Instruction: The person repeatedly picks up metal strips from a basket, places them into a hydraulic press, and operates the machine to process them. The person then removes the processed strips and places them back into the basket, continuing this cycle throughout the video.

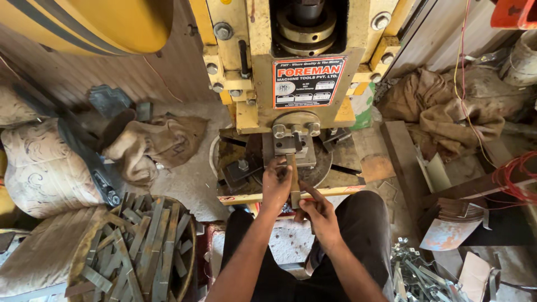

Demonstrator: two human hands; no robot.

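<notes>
A narrow flat metal strip (293,178) lies lengthwise on the bed of a yellow press machine (263,84), its far end under the grey die block (295,146). My left hand (276,184) grips the strip from the left near its middle. My right hand (319,210) holds the near end, with fingers pinched around it. Both forearms reach forward over my dark trousers.
A round basket (184,279) full of several cut metal strips sits at lower left. Bent metal pieces (417,274) pile at lower right. Burlap sacks (151,142) and a patterned cushion (42,173) lie to the left, with planks and red wire (514,179) on the right.
</notes>
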